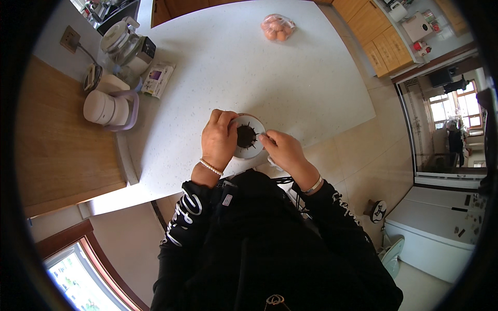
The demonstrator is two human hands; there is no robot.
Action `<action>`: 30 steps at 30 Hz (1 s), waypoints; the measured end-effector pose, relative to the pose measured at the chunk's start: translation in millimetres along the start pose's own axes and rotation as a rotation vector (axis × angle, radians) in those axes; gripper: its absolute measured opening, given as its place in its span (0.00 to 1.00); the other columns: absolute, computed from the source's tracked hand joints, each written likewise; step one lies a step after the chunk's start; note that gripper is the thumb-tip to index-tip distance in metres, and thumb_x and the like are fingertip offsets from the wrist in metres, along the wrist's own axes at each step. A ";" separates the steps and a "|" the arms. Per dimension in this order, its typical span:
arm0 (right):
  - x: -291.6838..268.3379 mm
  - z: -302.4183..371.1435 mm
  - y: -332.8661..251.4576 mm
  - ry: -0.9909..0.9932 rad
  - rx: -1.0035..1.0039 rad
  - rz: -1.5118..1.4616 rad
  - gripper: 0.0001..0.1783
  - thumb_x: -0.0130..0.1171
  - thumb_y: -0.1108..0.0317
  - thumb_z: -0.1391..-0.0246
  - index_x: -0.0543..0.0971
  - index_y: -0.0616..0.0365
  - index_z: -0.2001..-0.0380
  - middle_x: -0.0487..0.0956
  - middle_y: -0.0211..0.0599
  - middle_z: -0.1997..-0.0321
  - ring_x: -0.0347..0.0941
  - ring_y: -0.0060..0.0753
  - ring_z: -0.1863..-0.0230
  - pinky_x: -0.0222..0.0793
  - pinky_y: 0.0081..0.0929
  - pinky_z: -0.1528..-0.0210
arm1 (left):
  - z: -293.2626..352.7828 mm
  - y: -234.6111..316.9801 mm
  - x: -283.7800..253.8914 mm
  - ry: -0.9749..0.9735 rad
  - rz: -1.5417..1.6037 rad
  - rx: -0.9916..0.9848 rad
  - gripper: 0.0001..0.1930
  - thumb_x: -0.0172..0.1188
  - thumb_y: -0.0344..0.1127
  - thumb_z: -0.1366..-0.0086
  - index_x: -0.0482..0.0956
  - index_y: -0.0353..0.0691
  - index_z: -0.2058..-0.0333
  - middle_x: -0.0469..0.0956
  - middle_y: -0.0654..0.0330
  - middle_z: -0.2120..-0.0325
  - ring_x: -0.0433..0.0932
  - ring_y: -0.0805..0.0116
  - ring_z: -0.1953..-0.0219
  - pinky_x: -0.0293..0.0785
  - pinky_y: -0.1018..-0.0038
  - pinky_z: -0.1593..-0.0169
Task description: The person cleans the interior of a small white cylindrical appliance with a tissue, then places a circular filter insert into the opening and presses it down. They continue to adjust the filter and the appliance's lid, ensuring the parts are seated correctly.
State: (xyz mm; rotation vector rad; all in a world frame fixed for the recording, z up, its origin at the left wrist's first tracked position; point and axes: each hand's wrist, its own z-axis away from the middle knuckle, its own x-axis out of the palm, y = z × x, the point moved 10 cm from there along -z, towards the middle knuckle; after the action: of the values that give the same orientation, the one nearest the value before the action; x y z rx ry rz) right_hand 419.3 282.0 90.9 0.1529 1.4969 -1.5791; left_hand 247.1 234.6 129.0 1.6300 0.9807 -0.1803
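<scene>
A white bowl-like round container (250, 151) stands near the counter's front edge, straight in front of me. Its middle is dark, with thin dark spikes or streaks spreading outward over the white inner wall; what they are I cannot make out. My left hand (219, 137) is closed over the container's left rim, fingers bent at the far side. On the right, my right hand (284, 149) pinches at the opposite rim, thumb and forefinger by the dark streaks. Something small and white (274, 163) shows below the right hand, mostly hidden.
The pale speckled counter (218, 67) spreads out ahead. A clear bag of eggs (277, 28) lies at the far side. To the left are a glass kettle (123, 46), a flat packet (158, 80) and a white appliance with a lilac handle (106, 109). A white fridge (430, 223) is at right.
</scene>
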 end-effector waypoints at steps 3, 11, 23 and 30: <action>-3.1 -2.1 -6.1 0.054 -0.070 0.180 0.20 0.55 0.52 0.37 0.77 0.58 0.74 0.74 0.35 0.84 0.71 0.36 0.82 0.66 0.32 0.75 | 1.1 -0.2 1.0 0.032 -0.085 0.038 0.07 0.62 0.25 0.43 0.80 0.42 0.66 0.76 0.57 0.67 0.79 0.53 0.67 0.77 0.64 0.65; -7.5 -3.0 -2.4 0.136 -0.103 0.130 0.20 0.58 0.50 0.40 0.78 0.56 0.75 0.77 0.36 0.82 0.74 0.40 0.79 0.67 0.33 0.75 | 2.0 -6.4 -1.4 0.105 -0.074 0.053 0.08 0.65 0.25 0.45 0.79 0.41 0.65 0.75 0.57 0.68 0.79 0.57 0.70 0.77 0.66 0.67; -13.8 5.2 -16.4 0.310 -0.292 0.215 0.15 0.62 0.57 0.43 0.75 0.55 0.77 0.77 0.39 0.79 0.74 0.49 0.76 0.67 0.41 0.75 | 5.6 -7.0 1.0 0.027 -0.195 0.039 0.17 0.69 0.30 0.48 0.74 0.42 0.60 0.73 0.56 0.64 0.78 0.53 0.67 0.77 0.63 0.67; -10.2 4.7 1.9 0.263 -0.169 0.044 0.13 0.61 0.58 0.42 0.76 0.55 0.73 0.78 0.40 0.77 0.75 0.50 0.75 0.68 0.40 0.74 | 7.8 -0.6 1.8 -0.072 -0.249 0.012 0.19 0.67 0.29 0.49 0.73 0.41 0.57 0.73 0.56 0.60 0.79 0.52 0.65 0.79 0.62 0.64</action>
State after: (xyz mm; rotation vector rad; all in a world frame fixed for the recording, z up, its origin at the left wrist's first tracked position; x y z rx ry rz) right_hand 428.6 283.7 97.3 0.3037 1.8101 -1.4310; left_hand 250.8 228.7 125.0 1.4985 1.1264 -0.4117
